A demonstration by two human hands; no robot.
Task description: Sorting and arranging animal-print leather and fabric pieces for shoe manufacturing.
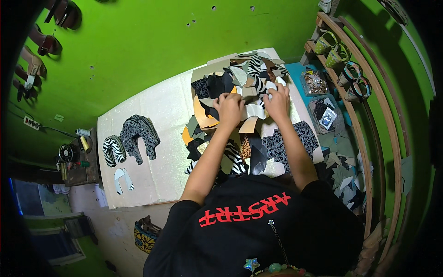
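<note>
Both my hands reach into a cardboard box heaped with cut scraps of leather-like material. My left hand is closed, its fingers curled down among tan and black pieces; what lies under the fingertips is hidden. Beside it, my right hand has its fingers bent around a small white scrap. A pale grey-white piece lies between the hands. Farther in are zebra-print scraps and a black patterned piece. An orange-yellow piece leans at the box's left side.
Stacked black patterned cut-outs and zebra-print cut-outs lie on the table at left. A black patterned sheet lies under my right forearm. Plastic tubs and a wooden shoe rack stand at right. Scraps cover the floor.
</note>
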